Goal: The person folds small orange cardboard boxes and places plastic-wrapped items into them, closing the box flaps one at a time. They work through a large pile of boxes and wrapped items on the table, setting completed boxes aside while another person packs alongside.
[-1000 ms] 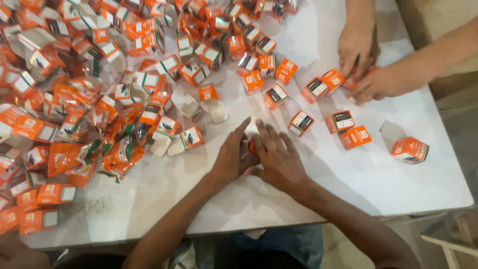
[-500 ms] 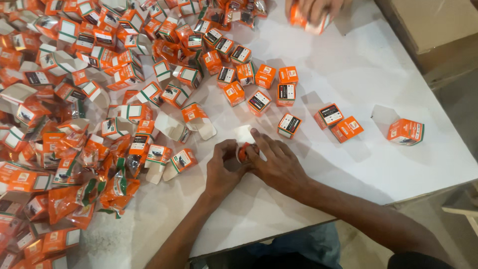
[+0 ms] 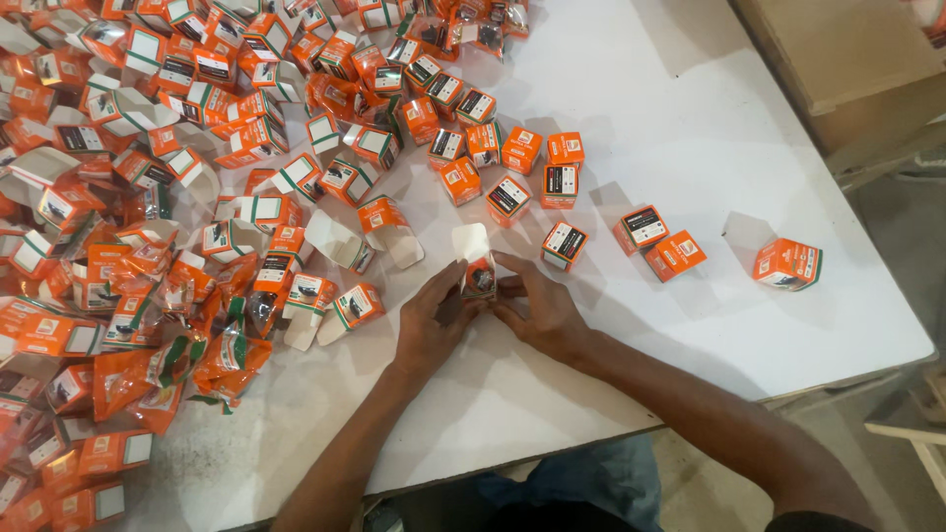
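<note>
Both of my hands meet over one small orange carton (image 3: 478, 271) near the front middle of the white table (image 3: 709, 167). The carton stands with its white top flap open. My left hand (image 3: 431, 325) cups it from the left, and my right hand (image 3: 537, 307) presses it from the right with fingers along its side. Something dark shows inside the carton. Closest to my right hand is a closed orange box (image 3: 565, 244) just beyond my fingers.
A big heap of orange boxes, open cartons and orange sachets (image 3: 148, 217) covers the table's left half. Closed boxes sit in a loose group (image 3: 512, 158) behind my hands; a single box (image 3: 786, 264) lies far right. A brown cardboard carton (image 3: 838, 49) stands at the back right corner.
The view has shifted, so the table edge and floor at right show more. Another person's hands at the far side are out of view. My hands stay together on the small carton.
</note>
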